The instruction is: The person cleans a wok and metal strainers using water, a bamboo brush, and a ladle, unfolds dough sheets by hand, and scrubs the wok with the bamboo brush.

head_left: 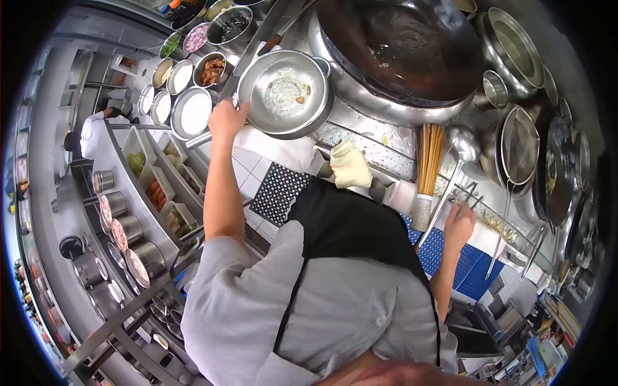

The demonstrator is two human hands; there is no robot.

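My left hand (pixel 227 121) is closed round a metal handle at the left side of a round strainer (pixel 270 80), which rests over a pot and holds a few small brown pieces. My right hand (pixel 459 224) is at the counter's near edge on the right, its fingers curled near thin dark metal prongs (pixel 474 195); what they grip is too small to make out. Between my hands lie a folded yellowish cloth (pixel 349 165), an upright bundle of thin sticks (pixel 429 157) and a long-handled ladle (pixel 463 143).
A large dark wok (pixel 402 48) is at the top centre. Bowls of ingredients (pixel 192 112) stand at upper left, above food bins (pixel 156 190). Strainers (pixel 520 145) and pans hang or stand at right. Another person (pixel 90 136) is far left.
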